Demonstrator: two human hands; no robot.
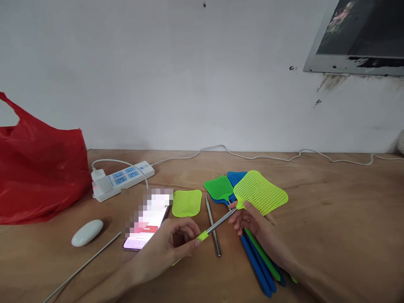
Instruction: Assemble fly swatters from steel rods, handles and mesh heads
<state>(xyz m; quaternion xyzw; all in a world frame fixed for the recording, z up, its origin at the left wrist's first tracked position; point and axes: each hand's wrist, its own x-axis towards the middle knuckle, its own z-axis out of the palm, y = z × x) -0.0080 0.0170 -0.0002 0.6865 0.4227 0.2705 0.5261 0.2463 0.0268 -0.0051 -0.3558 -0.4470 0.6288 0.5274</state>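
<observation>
My left hand (172, 244) is closed around the yellow-green grip end of a fly swatter's metal rod (217, 225). My right hand (252, 223) pinches the neck of that swatter's yellow-green mesh head (260, 192), which is raised just above the wooden table (331, 219). Under my right hand lie finished swatters: a green head (219, 188), a blue head (236, 176), and blue and green handles (259, 261). A loose yellow-green mesh head (187, 203) and a bare metal rod (213, 225) lie between my hands.
A phone (147, 227) with a lit screen lies left of my left hand. A white power strip (121, 179) with a plugged-in charger, a red plastic bag (38, 168), a white oval object (87, 232) and a long thin rod (82, 265) are at the left. A white cable (268, 158) runs along the wall.
</observation>
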